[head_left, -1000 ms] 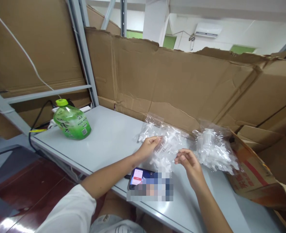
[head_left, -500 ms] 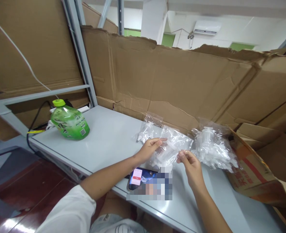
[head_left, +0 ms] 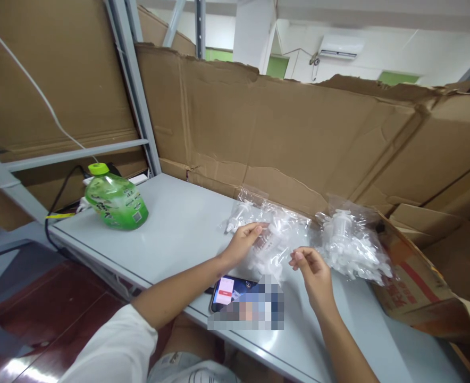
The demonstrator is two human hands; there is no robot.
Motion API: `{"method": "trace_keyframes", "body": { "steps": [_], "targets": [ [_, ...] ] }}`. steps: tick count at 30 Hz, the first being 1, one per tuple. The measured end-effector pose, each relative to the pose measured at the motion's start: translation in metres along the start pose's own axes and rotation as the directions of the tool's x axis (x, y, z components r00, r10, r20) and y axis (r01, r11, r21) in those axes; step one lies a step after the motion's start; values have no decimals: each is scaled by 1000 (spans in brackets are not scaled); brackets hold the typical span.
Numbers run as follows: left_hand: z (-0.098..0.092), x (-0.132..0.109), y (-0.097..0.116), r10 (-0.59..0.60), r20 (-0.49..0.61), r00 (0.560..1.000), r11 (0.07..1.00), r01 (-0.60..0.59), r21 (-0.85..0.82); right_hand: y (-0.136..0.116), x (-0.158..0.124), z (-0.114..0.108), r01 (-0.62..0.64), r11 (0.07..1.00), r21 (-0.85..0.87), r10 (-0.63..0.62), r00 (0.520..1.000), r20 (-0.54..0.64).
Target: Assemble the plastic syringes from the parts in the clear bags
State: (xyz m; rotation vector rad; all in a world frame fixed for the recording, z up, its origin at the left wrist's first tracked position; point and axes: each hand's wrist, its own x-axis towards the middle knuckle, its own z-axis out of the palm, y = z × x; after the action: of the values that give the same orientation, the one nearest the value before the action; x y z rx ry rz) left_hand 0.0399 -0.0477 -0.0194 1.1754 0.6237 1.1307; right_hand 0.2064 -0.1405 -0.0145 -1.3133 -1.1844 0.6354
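My left hand is closed at the upper left part of a clear plastic bag, thumb and fingers pinching its film. White plastic pieces show inside the bag, though glare blurs their shapes. Just right of it, my right hand has thumb and fingertips pressed together. Whether a bit of film or something small lies in that pinch is hard to make out. Behind my left hand lies another clear bag of white parts. A larger bag of white plastic parts rests beyond my right hand.
A phone, partly blurred out, lies at the table's front edge. On the left stands a green bottle. An open cardboard box borders the right side, and a tall cardboard sheet walls off the back.
The bag's film has shifted and crumpled between my hands, its right side now farther from my right fingertips. Both hands have barely moved.
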Motion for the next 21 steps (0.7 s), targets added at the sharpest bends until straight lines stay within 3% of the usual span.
{"method": "trace_keyframes", "body": {
  "steps": [10,21],
  "targets": [
    [5,-7,-1,16,124,992,995,-29,100,1,3,2,-44,999,28,46,998,-50],
    [4,-5,4,36,84,996,992,-46,116,8,1,2,31,987,-157,-32,1000,-2]
  ]
}}
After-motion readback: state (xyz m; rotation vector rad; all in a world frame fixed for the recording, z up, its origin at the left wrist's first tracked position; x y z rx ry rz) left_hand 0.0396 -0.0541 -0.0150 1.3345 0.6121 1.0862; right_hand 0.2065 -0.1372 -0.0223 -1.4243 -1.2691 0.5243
